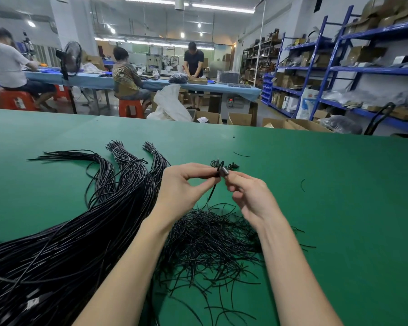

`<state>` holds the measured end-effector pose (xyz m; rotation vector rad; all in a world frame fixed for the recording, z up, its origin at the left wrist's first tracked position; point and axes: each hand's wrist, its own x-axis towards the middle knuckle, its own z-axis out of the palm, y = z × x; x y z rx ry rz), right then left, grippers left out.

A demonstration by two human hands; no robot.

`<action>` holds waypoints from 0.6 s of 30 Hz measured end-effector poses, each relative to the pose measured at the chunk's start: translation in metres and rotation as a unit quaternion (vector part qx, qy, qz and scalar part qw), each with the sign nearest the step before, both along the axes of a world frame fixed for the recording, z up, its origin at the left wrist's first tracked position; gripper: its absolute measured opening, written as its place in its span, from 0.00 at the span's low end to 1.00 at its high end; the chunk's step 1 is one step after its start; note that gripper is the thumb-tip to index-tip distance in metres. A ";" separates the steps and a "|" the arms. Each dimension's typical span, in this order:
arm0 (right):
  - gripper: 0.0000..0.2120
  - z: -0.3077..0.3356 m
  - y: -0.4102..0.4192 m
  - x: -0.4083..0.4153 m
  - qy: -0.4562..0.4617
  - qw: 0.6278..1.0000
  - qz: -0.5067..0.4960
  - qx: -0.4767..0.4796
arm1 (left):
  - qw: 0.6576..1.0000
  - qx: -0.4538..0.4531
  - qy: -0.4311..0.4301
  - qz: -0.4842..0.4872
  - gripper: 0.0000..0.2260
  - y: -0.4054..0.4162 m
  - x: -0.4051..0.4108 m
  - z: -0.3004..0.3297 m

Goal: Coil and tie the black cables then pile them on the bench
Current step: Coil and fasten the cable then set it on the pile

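A small coiled black cable (222,171), blurred and perhaps partly tied, sits pinched between the left hand (183,184) fingertips and the right hand (250,194) fingertips, above the green bench (316,208) middle, beyond loose ties (210,243).

Two bare forearms, sleeveless, no gloves

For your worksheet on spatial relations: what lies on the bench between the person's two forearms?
In the head view, a loose heap of short black ties lies on the green bench between the forearms.
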<state>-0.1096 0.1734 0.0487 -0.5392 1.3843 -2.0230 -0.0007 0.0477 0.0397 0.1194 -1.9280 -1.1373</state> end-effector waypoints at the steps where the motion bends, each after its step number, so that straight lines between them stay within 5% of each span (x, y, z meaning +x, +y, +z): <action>1: 0.01 -0.001 0.000 0.000 0.004 1.000 0.007 0.006 | 0.999 0.036 -0.001 -0.009 0.09 0.000 -0.001 -0.001; 6: 0.12 0.004 0.011 -0.006 0.123 0.989 0.068 0.047 | 0.978 0.193 -0.043 -0.066 0.06 -0.003 -0.002 -0.007; 8: 0.09 0.002 0.015 -0.008 0.131 0.987 0.076 0.048 | 0.969 0.225 -0.055 -0.086 0.06 -0.004 -0.003 -0.007; 13: 0.16 0.001 0.017 -0.007 0.050 0.994 0.091 0.016 | 0.953 0.264 -0.076 -0.128 0.06 -0.004 -0.002 -0.006; 18: 0.11 0.001 0.020 -0.007 -0.002 0.994 0.109 0.004 | 0.941 0.281 -0.090 -0.166 0.14 -0.001 -0.001 -0.004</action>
